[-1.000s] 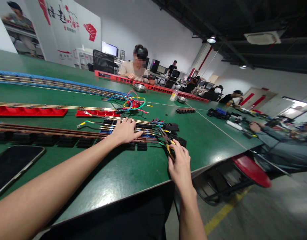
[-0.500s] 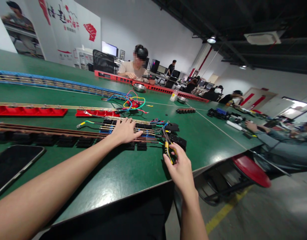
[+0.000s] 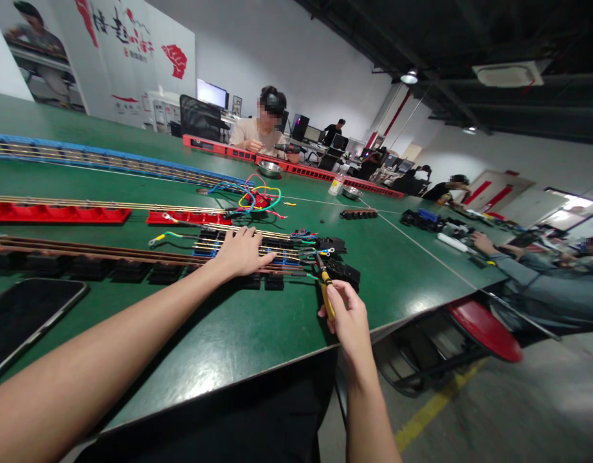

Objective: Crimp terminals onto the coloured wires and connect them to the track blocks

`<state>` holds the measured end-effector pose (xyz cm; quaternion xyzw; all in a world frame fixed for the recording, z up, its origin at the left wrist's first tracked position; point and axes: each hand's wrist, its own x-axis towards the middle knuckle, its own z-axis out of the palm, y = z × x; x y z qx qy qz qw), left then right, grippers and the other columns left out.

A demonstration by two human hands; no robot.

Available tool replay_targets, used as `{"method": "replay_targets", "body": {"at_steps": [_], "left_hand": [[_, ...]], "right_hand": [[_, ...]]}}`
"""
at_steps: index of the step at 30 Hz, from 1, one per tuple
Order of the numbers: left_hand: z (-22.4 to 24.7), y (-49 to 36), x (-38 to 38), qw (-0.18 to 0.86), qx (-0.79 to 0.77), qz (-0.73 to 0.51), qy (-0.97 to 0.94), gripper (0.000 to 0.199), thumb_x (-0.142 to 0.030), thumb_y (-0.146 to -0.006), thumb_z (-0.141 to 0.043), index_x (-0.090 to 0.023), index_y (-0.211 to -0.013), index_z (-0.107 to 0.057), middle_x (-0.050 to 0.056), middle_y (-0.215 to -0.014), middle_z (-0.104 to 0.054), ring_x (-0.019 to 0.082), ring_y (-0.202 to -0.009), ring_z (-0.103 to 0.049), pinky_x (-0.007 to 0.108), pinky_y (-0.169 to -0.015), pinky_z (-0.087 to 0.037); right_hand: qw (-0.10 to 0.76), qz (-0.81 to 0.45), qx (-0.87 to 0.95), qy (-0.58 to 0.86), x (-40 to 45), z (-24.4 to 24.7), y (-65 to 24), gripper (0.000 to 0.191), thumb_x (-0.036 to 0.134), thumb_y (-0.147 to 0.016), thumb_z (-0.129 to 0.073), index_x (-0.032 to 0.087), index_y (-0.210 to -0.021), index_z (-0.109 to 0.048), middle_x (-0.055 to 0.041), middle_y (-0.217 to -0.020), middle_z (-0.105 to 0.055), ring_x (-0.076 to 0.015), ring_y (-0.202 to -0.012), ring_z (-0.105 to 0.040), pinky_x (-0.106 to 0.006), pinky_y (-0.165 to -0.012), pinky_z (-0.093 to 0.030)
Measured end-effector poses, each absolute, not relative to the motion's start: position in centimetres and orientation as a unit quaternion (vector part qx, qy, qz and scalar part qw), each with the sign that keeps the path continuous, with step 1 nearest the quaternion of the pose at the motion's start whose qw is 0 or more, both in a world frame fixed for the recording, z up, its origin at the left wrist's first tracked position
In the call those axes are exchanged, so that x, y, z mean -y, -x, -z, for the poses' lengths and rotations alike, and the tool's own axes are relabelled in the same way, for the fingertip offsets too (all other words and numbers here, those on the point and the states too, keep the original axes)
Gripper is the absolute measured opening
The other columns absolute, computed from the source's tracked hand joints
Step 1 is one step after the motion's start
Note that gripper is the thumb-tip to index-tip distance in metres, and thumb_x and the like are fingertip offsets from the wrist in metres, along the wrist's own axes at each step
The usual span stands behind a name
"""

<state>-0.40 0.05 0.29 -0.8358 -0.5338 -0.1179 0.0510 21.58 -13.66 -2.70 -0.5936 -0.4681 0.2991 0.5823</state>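
My left hand [image 3: 241, 253] lies palm down with its fingers spread across a bundle of thin copper-coloured bars [image 3: 108, 249] set in black and blue holders. In my right hand [image 3: 349, 315] are pliers with yellow and black handles [image 3: 328, 294], pointing away from me. Their jaws are beside the wire ends at the bars' right tip, and I cannot tell whether they touch anything. A ring terminal on a blue wire [image 3: 331, 251] sticks out just above them. Black connector blocks [image 3: 343, 270] lie to the right. A yellow-green wire with a ring lug [image 3: 156, 240] extends left of my hand.
A phone [image 3: 31, 321] lies at the near left. Behind the bars are red trays [image 3: 60, 215], a long blue rail [image 3: 108, 161] and looped coloured wires [image 3: 265, 199]. Metal bowls [image 3: 269, 168] stand farther back. A person sits across the table; another works at right beside a red stool [image 3: 487, 328].
My right hand has turned the pliers and drawn them slightly back, the handles now closer together. The blue wire's ring terminal now points right. My left hand stays put.
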Motion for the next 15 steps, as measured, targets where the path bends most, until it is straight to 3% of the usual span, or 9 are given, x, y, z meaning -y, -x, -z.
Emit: {"method": "replay_targets", "body": {"at_steps": [2,7,12,15], "left_hand": [[-0.3,0.4,0.0,0.054,0.533,0.117,0.836,0.058,-0.063,-0.091,-0.035,-0.015,-0.11,-0.063,0.018,-0.131,-0.057,0.035,-0.125,-0.048,0.052,-0.101,-0.037],[-0.3,0.4,-0.1,0.055,0.531,0.116,0.837,0.059,-0.063,-0.091,-0.035,-0.015,-0.109,-0.064,0.018,-0.13,-0.058,0.035,-0.124,-0.049,0.051,-0.1,-0.038],[-0.2,0.4,-0.2,0.056,0.533,0.12,0.835,0.058,-0.063,-0.091,-0.036,-0.015,-0.109,-0.064,0.017,-0.13,-0.058,0.035,-0.124,-0.049,0.051,-0.1,-0.038],[-0.2,0.4,-0.1,0.056,0.531,0.124,0.837,0.058,-0.062,-0.091,-0.036,-0.015,-0.108,-0.064,0.018,-0.13,-0.058,0.035,-0.123,-0.049,0.052,-0.1,-0.038]], "right_hand": [[0.591,-0.372,0.431,0.571,13.5,2.5,-21.7,0.042,0.056,-0.079,-0.066,0.018,-0.094,-0.06,0.0004,-0.064,-0.063,-0.0121,-0.045,-0.057,-0.017,-0.03,-0.03],[0.614,-0.459,0.374,0.521,13.6,1.5,-21.7,0.044,0.056,-0.071,-0.071,0.016,-0.087,-0.061,-0.0079,-0.097,-0.07,-0.0126,-0.049,-0.062,-0.017,-0.027,-0.034],[0.608,-0.502,0.355,0.503,13.5,1.4,-21.2,0.044,0.052,-0.066,-0.079,0.015,-0.089,-0.067,-0.0061,-0.094,-0.069,-0.0127,-0.055,-0.064,-0.019,-0.033,-0.043],[0.626,-0.515,0.315,0.494,13.4,1.5,-20.6,0.044,0.044,-0.059,-0.086,0.014,-0.089,-0.072,-0.0049,-0.089,-0.07,-0.0123,-0.066,-0.065,-0.02,-0.049,-0.053]]}}
